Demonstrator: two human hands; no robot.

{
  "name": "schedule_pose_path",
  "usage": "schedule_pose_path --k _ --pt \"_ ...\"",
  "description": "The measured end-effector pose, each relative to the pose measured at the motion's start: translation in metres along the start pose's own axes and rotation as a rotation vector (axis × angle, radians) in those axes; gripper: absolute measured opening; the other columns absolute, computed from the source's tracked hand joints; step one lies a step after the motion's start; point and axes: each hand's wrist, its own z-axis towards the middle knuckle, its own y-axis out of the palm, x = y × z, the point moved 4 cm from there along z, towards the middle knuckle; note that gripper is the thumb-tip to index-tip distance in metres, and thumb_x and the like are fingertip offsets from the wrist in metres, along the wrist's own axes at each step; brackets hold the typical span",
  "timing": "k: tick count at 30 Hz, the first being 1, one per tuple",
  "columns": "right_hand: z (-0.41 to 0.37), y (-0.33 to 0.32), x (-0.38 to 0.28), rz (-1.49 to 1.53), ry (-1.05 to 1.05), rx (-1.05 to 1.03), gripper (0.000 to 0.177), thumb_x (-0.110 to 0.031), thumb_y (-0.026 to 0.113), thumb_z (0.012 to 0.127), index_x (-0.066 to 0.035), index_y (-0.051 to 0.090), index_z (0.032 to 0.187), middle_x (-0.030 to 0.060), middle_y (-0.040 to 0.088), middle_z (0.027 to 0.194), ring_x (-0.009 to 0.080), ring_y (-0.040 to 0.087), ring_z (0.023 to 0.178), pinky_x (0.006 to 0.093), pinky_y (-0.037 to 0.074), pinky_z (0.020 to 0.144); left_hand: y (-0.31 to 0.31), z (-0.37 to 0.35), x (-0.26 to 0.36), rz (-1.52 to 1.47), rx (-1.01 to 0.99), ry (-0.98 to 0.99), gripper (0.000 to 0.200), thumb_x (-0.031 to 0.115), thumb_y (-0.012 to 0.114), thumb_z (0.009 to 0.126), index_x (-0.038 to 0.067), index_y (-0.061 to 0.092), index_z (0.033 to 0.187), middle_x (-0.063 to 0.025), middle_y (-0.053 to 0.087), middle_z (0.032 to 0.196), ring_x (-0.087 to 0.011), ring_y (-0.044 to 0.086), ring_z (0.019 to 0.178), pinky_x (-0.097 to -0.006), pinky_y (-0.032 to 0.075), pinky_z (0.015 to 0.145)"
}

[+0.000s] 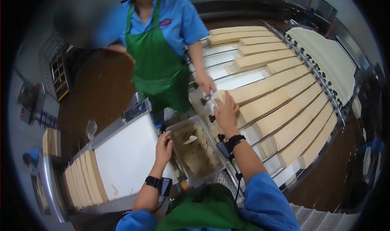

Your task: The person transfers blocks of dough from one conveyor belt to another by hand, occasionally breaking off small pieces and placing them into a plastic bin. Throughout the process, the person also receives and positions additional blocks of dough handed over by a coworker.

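Note:
My right hand (226,114) reaches over the near end of a row of long pale beige bars (262,89). Its thumb and fingers are round a pale beige piece (219,96) at the end of one bar; part of that piece is hidden. My left hand (163,149) is beside the left rim of a rectangular tray (177,127), fingers loosely curved, with nothing seen in it. Crumbly beige scraps (199,160) and one whiter piece (190,140) lie in the tray. A co-worker's hand (205,84) is close to my right hand, at the bars' end.
A co-worker in a green apron (156,56) stands across from me. On my left is a white board (124,152) with several upright beige slabs (87,178). A rail with black knobs (315,64) crosses the far end of the bars. White ridged sheets (325,60) lie beyond it.

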Motion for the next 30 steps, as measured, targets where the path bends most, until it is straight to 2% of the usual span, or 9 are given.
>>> schedule_pose_path --k 4,7,10,13,16,20,25,27,30 --pt "0.000 0.018 0.016 -0.067 -0.022 0.028 0.037 -0.027 0.066 0.082 -0.023 0.062 0.119 0.0131 0.035 0.147 0.0293 0.034 0.135 0.0541 0.023 0.104 -0.087 -0.095 -0.053 0.254 0.238 -0.145 0.033 0.004 0.056 0.088 0.001 0.058 0.120 -0.0169 0.062 0.113 -0.0273 0.061 0.104 -0.0358 0.047 0.090" --pt "-0.004 0.027 0.023 -0.077 -0.024 0.041 0.036 -0.027 0.065 0.084 -0.024 0.061 0.120 0.0148 0.035 0.148 0.0304 0.031 0.137 0.0569 0.022 0.104 -0.164 -0.174 -0.098 0.560 0.403 -0.226 0.035 0.013 0.060 0.088 -0.004 0.056 0.118 -0.0239 0.058 0.115 -0.0368 0.053 0.110 -0.0436 0.040 0.098" --pt "-0.004 0.027 0.025 -0.067 -0.030 0.039 0.036 -0.026 0.065 0.084 -0.025 0.061 0.120 0.0161 0.036 0.147 0.0318 0.032 0.136 0.0585 0.022 0.103 -0.228 -0.252 -0.125 0.982 0.547 -0.506 0.050 0.028 0.062 0.087 -0.002 0.050 0.126 -0.0290 0.052 0.117 -0.0428 0.043 0.118 -0.0498 0.034 0.102" --pt "0.000 0.026 0.026 -0.104 -0.081 0.054 0.035 -0.026 0.065 0.084 -0.024 0.061 0.118 0.0179 0.037 0.146 0.0346 0.032 0.136 0.0540 0.030 0.104 -0.259 -0.303 -0.132 1.156 0.622 -0.839 0.059 0.034 0.062 0.087 -0.002 0.045 0.131 -0.0307 0.050 0.120 -0.0432 0.044 0.117 -0.0498 0.035 0.101" --pt "0.002 0.030 0.029 -0.098 -0.121 0.066 0.045 -0.028 0.066 0.083 -0.022 0.056 0.126 0.0171 0.038 0.144 0.0344 0.035 0.134 0.0543 0.030 0.102 -0.274 -0.353 -0.170 1.032 0.714 -0.854 0.065 0.038 0.061 0.086 -0.001 0.042 0.134 -0.0333 0.046 0.123 -0.0454 0.043 0.119 -0.0536 0.035 0.100" --pt "0.003 0.025 0.028 -0.125 -0.051 0.167 0.064 -0.030 0.069 0.080 -0.013 0.043 0.136 0.0166 0.036 0.145 0.0348 0.036 0.133 0.0546 0.032 0.102 -0.259 -0.350 -0.174 0.847 0.714 -0.867 0.067 0.040 0.061 0.087 0.000 0.040 0.137 -0.0341 0.044 0.128 -0.0468 0.039 0.123 -0.0573 0.033 0.101" --pt "0.001 0.016 0.016 -0.143 0.001 0.105 0.052 -0.026 0.072 0.079 -0.014 0.050 0.124 0.0166 0.039 0.139 0.0351 0.036 0.132 0.0537 0.031 0.102 -0.246 -0.314 -0.157 1.056 0.652 -0.930 0.062 0.045 0.056 0.090 0.005 0.044 0.136 -0.0254 0.045 0.134 -0.0460 0.032 0.132 -0.0625 0.028 0.102" --pt "0.001 0.015 0.015 -0.140 -0.011 0.134 0.050 -0.022 0.073 0.077 -0.012 0.049 0.119 0.0142 0.043 0.135 0.0339 0.039 0.129 0.0523 0.032 0.099 -0.244 -0.292 -0.147 0.832 0.369 -1.077 0.058 0.048 0.053 0.090 0.010 0.048 0.133 -0.0170 0.045 0.139 -0.0445 0.026 0.137 -0.0674 0.025 0.102" --pt "0.000 0.015 0.016 -0.096 -0.033 0.156 0.056 -0.019 0.075 0.074 -0.010 0.047 0.121 0.0093 0.050 0.123 0.0303 0.043 0.123 0.0486 0.033 0.095 -0.241 -0.271 -0.148 0.796 0.308 -1.050 0.052 0.046 0.055 0.088 0.011 0.052 0.127 -0.0128 0.048 0.137 -0.0359 0.035 0.135 -0.0700 0.022 0.102"
